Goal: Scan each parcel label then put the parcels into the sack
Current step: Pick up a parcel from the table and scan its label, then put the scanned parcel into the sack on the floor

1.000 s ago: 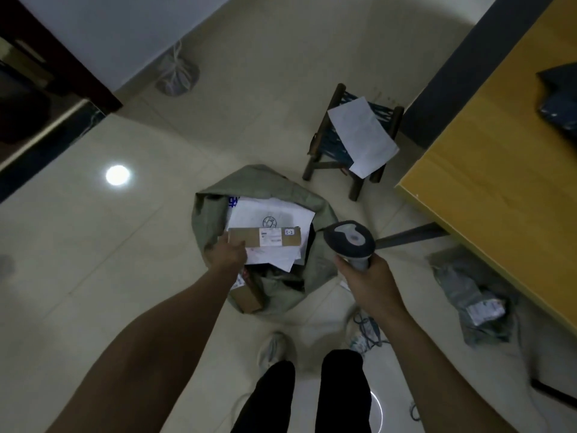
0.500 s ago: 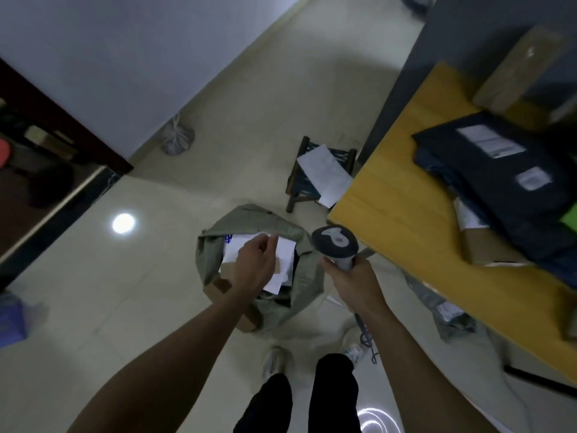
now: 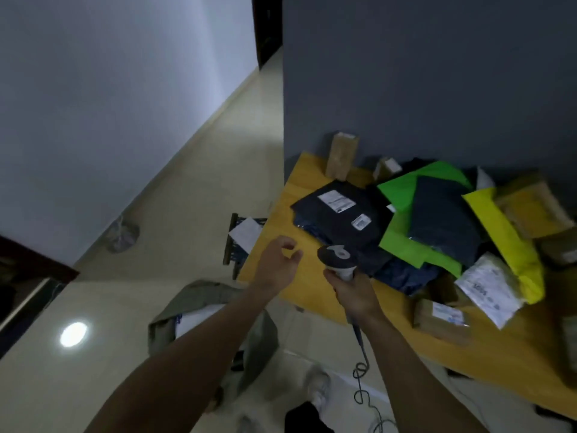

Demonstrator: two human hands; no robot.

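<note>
Your left hand empty, fingers spread, over table edge toward dark mailer, label up. Right hand grips barcode scanner, aimed ready. Sack below.

Bare forearms with no sleeves, bare hands, dark trousers, pale worn shoes

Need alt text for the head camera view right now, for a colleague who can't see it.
An empty, open left hand reaches toward a dark parcel on a yellow table, while the right hand grips a scanner. The sack sits on the floor below.
</note>
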